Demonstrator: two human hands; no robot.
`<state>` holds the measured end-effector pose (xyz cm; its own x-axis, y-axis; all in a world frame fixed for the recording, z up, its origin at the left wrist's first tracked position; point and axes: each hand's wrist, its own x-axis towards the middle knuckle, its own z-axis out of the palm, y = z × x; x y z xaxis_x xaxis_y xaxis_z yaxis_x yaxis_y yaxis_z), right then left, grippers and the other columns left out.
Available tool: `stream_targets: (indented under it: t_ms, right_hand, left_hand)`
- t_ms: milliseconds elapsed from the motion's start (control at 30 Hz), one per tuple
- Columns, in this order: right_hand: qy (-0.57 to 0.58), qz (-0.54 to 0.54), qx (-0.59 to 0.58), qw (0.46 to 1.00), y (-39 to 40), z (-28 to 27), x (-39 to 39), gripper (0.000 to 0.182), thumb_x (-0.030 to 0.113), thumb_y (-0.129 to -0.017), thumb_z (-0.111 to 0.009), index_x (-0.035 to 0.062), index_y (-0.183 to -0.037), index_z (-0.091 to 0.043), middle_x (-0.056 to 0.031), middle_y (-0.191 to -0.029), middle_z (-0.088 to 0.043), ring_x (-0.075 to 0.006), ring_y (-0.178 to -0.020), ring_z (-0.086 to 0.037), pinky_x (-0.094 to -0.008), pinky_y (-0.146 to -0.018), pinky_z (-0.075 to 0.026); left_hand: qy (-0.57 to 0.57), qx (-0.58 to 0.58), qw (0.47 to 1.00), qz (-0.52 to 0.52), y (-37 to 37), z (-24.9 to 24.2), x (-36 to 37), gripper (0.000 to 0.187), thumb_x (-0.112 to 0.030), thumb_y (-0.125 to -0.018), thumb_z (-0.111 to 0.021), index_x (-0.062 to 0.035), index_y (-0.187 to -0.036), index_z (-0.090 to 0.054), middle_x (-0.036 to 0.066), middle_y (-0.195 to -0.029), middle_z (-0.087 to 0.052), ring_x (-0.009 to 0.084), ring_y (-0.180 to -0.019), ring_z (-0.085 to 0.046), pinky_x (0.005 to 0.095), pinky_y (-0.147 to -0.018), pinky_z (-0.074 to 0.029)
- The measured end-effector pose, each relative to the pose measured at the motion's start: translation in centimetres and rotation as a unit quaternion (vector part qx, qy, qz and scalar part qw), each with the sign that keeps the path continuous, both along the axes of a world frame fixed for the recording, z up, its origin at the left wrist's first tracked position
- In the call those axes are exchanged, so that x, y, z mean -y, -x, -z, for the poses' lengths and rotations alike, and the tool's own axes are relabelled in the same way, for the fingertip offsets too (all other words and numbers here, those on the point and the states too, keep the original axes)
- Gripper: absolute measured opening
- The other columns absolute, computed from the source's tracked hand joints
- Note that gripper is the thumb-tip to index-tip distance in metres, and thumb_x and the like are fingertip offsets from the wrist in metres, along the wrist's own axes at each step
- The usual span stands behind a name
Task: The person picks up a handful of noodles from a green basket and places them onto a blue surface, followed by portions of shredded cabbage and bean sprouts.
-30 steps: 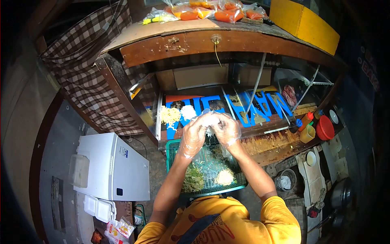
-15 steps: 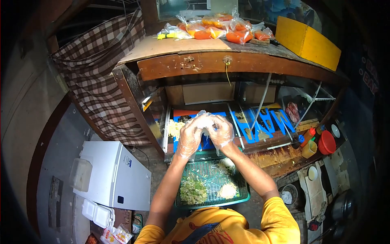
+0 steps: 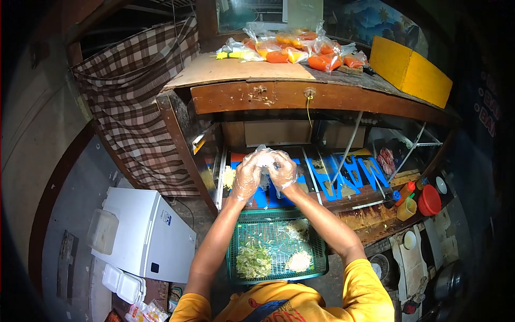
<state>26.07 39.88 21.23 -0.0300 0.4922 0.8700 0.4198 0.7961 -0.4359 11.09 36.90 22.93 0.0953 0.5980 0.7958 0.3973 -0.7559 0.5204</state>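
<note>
My left hand (image 3: 248, 176) and my right hand (image 3: 282, 170), both in clear plastic gloves smeared with white, are cupped together over the blue-lettered glass of the stall. Between their curled fingers sits a white lump (image 3: 264, 160), partly covered by the fingers; what it is made of cannot be made out. Below my wrists lies a green mesh tray (image 3: 277, 244) holding shredded greens (image 3: 254, 261), a pale chopped heap (image 3: 299, 261) and a white heap (image 3: 298, 229). Yellowish crumbs (image 3: 229, 177) lie left of my left hand.
Bags of orange liquid (image 3: 324, 62) and a yellow box (image 3: 410, 70) stand on the upper shelf. At right are a red bowl (image 3: 428, 200) and a sauce bottle (image 3: 405, 192). A white freezer (image 3: 150, 236) stands at left, near foam boxes (image 3: 129, 287).
The camera view has tilted slightly, so the shelf and bags appear lower. Both hands have shifted a little to the left in view, still cupped around the white lump.
</note>
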Motion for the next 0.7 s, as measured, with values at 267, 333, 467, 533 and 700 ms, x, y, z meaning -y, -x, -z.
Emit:
stream_targets:
  t_ms: [267, 333, 467, 533, 700]
  right_hand:
    - [0.028, 0.005, 0.015, 0.999, 0.5, 2.8, -3.3, 0.025, 0.001, -0.077, -0.072, 0.0001, -0.102, -0.072, -0.0173, -0.101, -0.072, -0.0371, -0.096, -0.069, -0.0414, -0.085, -0.056]
    - [0.039, -0.003, 0.007, 0.999, 0.7, 4.6, -4.8, 0.026, 0.001, -0.077, -0.071, -0.0001, -0.103, -0.071, -0.0178, -0.102, -0.071, -0.0373, -0.097, -0.068, -0.0418, -0.086, -0.056]
    - [0.069, -0.004, 0.018, 0.997, 0.7, 6.8, -6.0, 0.025, 0.001, -0.078, -0.071, 0.0014, -0.103, -0.071, -0.0178, -0.102, -0.071, -0.0372, -0.097, -0.068, -0.0414, -0.086, -0.056]
    - [0.102, -0.009, 0.028, 0.994, 0.6, 7.4, -6.0, 0.026, 0.000, -0.078, -0.069, 0.0017, -0.104, -0.071, -0.0186, -0.103, -0.070, -0.0376, -0.098, -0.069, -0.0414, -0.086, -0.056]
    - [0.158, -0.008, 0.049, 0.986, 0.7, 9.1, -6.4, 0.028, 0.004, -0.081, -0.067, 0.0019, -0.108, -0.071, -0.0201, -0.109, -0.071, -0.0398, -0.104, -0.067, -0.0436, -0.092, -0.054]
  left_hand:
    - [0.035, -0.006, 0.999, 0.005, 0.8, 2.3, -3.1, 0.044, 0.010, -0.084, -0.053, 0.0003, -0.125, -0.066, 0.024, -0.123, -0.067, 0.0406, -0.118, -0.063, 0.0438, -0.101, -0.051]
    - [0.058, -0.018, 0.998, -0.007, 1.0, 3.5, -4.1, 0.047, 0.010, -0.082, -0.051, 0.0011, -0.126, -0.065, 0.025, -0.126, -0.066, 0.0405, -0.121, -0.061, 0.0436, -0.105, -0.049]
    - [0.097, -0.044, 0.994, -0.007, 1.2, 5.9, -5.6, 0.050, 0.014, -0.083, -0.054, -0.0009, -0.130, -0.064, 0.026, -0.132, -0.062, 0.0417, -0.125, -0.058, 0.0439, -0.107, -0.047]
    - [0.104, -0.046, 0.993, -0.016, 1.1, 6.9, -6.2, 0.049, 0.013, -0.083, -0.056, -0.0006, -0.130, -0.064, 0.027, -0.129, -0.063, 0.0424, -0.123, -0.059, 0.0444, -0.106, -0.048]
    - [0.130, -0.061, 0.989, -0.047, 0.9, 9.5, -7.5, 0.048, 0.012, -0.084, -0.057, 0.0009, -0.130, -0.063, 0.030, -0.123, -0.064, 0.0434, -0.117, -0.062, 0.0458, -0.101, -0.051]
